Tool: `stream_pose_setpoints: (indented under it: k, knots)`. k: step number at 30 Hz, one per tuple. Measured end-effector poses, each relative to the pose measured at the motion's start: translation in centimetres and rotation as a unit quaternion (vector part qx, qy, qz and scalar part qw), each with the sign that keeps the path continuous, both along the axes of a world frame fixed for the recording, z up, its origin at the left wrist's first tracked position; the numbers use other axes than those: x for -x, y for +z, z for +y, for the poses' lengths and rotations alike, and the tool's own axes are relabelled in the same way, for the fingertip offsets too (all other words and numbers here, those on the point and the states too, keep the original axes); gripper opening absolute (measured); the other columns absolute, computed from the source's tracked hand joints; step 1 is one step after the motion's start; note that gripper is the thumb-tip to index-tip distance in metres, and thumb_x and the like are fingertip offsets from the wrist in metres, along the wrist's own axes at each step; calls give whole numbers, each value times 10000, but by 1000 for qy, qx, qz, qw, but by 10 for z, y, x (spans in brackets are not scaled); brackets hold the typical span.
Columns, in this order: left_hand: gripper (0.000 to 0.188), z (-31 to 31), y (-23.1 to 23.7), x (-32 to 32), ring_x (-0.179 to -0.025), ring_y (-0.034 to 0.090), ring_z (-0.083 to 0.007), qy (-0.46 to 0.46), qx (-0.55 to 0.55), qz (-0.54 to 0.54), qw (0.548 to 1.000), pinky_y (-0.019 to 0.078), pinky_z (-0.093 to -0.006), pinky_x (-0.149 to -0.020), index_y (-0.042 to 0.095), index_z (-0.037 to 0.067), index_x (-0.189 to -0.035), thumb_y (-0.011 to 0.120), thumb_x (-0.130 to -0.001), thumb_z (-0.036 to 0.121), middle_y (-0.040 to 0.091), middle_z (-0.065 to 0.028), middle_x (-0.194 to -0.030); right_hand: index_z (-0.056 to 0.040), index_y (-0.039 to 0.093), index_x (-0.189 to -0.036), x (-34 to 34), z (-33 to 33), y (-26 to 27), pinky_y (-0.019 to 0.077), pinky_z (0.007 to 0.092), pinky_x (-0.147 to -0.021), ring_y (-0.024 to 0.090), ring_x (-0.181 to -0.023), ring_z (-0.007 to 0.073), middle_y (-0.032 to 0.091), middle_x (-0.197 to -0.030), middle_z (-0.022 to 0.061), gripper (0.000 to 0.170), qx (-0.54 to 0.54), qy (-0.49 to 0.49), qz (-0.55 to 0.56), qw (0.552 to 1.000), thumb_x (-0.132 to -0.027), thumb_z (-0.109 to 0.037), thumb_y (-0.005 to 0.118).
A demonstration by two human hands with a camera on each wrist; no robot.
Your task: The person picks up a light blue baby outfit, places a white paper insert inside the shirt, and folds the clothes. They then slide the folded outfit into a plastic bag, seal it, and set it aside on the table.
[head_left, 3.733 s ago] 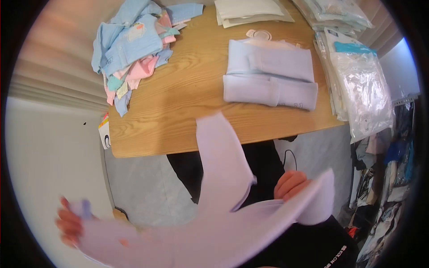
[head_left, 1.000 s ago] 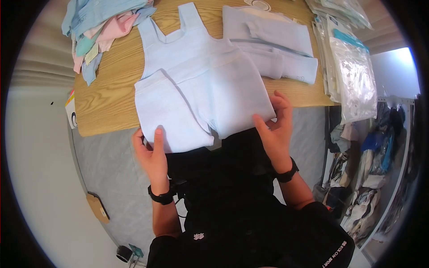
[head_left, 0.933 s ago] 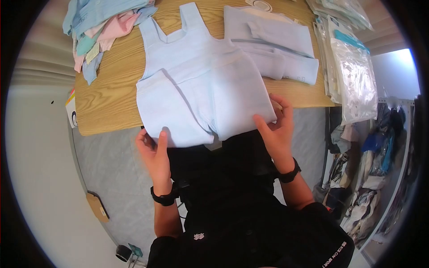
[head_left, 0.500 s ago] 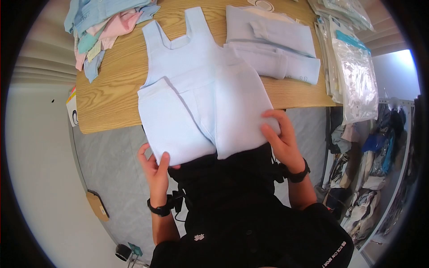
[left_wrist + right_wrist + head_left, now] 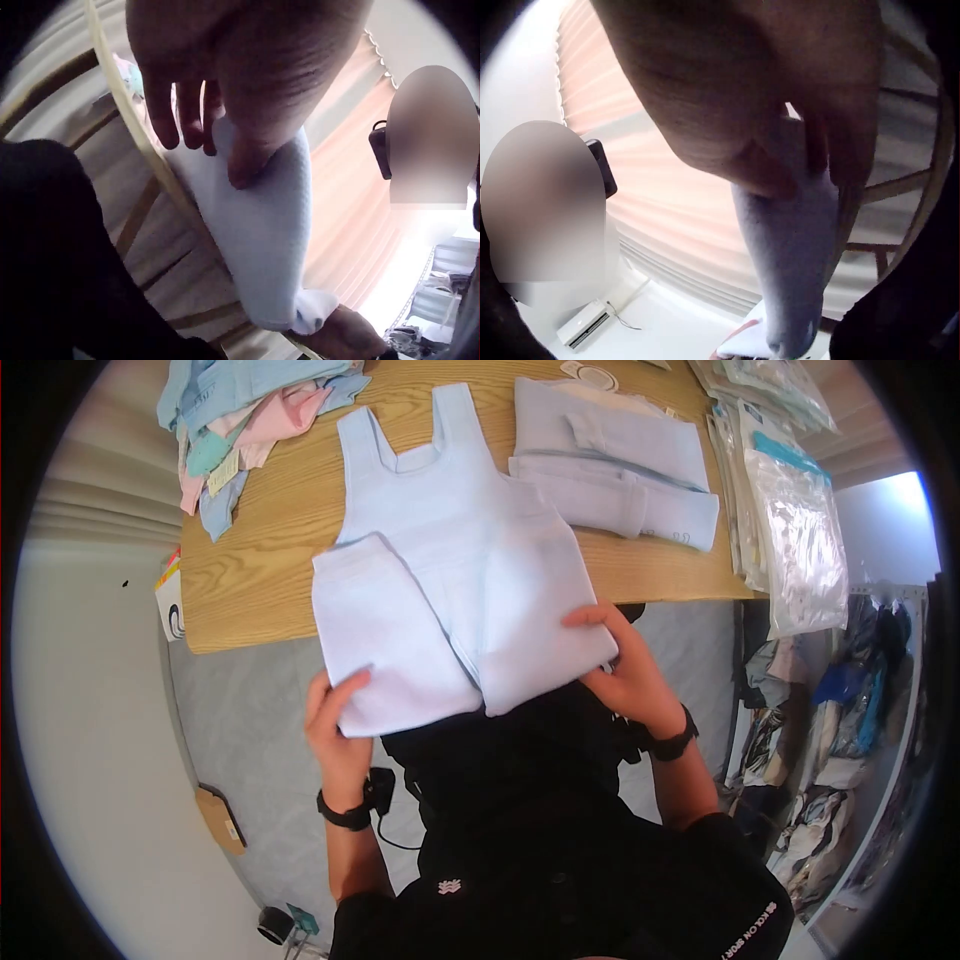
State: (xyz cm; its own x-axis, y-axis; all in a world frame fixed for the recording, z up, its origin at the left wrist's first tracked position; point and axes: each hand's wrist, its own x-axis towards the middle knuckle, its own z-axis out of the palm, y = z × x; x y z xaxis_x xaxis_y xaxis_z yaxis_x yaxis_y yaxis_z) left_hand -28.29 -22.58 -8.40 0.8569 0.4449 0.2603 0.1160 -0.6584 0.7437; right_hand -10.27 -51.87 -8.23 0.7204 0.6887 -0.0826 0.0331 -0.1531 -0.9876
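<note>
A pale blue romper (image 5: 430, 550) with two shoulder straps lies on the table, its straps pointing away and its legs folded up. The folded lower edge reaches past the table's front edge toward the person. My left hand (image 5: 338, 725) grips the near left corner, thumb over the top; some fingers are hidden under the cloth. At the near right corner my right hand (image 5: 640, 675) holds the folded edge between thumb and fingers. In the left wrist view the thumb (image 5: 249, 161) presses on the cloth (image 5: 255, 232). The right wrist view shows the right thumb (image 5: 769, 180) against the fabric.
Folded lavender garments (image 5: 610, 470) lie right of the romper. A heap of blue and pink baby clothes (image 5: 250, 420) sits at the far left of the wooden table (image 5: 250, 585). Clear plastic packs (image 5: 795, 540) lie along its right side, beside hanging clothes (image 5: 850, 710).
The romper, first held up in front of the table with a limb stretched out, now lies on it with legs folded up. Lately both hands have shifted their hold slightly along the lower edge.
</note>
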Motion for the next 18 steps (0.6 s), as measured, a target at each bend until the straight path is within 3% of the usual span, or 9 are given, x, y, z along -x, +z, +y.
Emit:
stream_pose_setpoints:
  k: [1,5,8,9,10,11,14,16,18]
  knots:
    - [381,5,3,-7,-1068,619,-296,17,-20,-8,1000,470,-334,-929,705,34,-1095,574,-772,-119,637,-146,-1145,-76,530,-1271,-2,4,-3,424,334,-1001,514,-1200,228,519,-1266,98,534,-24,-13,42,999,-771,99,596]
    - [428,52,6,-47,-1106,617,-279,52,-20,-38,998,463,-310,-951,706,47,-1124,511,-791,-139,639,-164,-1196,-83,521,-1301,-16,51,-2,391,334,-1027,506,-1205,236,536,-1223,109,548,-133,-17,-27,991,-774,58,578]
    - [448,92,7,-62,-1152,610,-278,43,3,3,999,455,-301,-974,705,50,-1134,499,-793,-155,624,-178,-1255,-61,479,-1360,-32,69,-1,400,308,-1017,492,-1199,164,501,-1299,70,554,-52,25,-92,994,-831,67,582]
    - [447,109,-1,-62,-1167,606,-278,31,-30,9,999,453,-302,-981,702,51,-1139,500,-798,-156,618,-182,-1274,-83,490,-1338,-29,71,11,411,346,-1011,509,-1223,313,526,-1287,159,555,-5,13,-72,997,-798,-2,590]
    - [447,122,-1,-64,-1182,602,-279,20,-63,15,998,451,-303,-988,700,52,-1144,501,-803,-156,612,-185,-1294,-83,487,-1339,-26,70,19,418,360,-1007,511,-1219,333,524,-1300,163,557,17,-2,-99,995,-799,-5,595]
    - [392,131,2,-57,-1205,595,-275,31,-98,14,995,458,-328,-998,680,44,-1182,518,-860,-110,602,-188,-1317,-83,484,-1341,-22,67,25,426,375,-1004,514,-1214,352,522,-1313,168,558,39,-18,-125,991,-800,-7,601]
    - [335,107,25,-55,-1242,558,-298,113,-3,38,993,433,-358,-1033,619,28,-1262,574,-931,40,569,-203,-1348,-85,481,-1348,-20,59,33,442,425,-999,511,-1196,415,502,-1351,201,562,99,-84,-228,965,-808,-21,621]
    - [432,83,25,-69,-1296,489,-347,100,-32,65,992,376,-411,-1078,555,29,-1327,617,-936,201,510,-239,-1390,-77,478,-1350,-28,57,39,439,426,-1006,507,-1205,410,497,-1355,205,563,127,-106,-268,949,-807,-22,621]
    - [576,65,20,-87,-1337,420,-393,106,-89,95,986,316,-457,-1112,500,37,-1379,653,-916,344,452,-275,-1424,-61,473,-1360,-38,64,43,411,449,-1041,483,-1246,410,479,-1392,197,574,117,-55,-328,936,-815,-60,652]
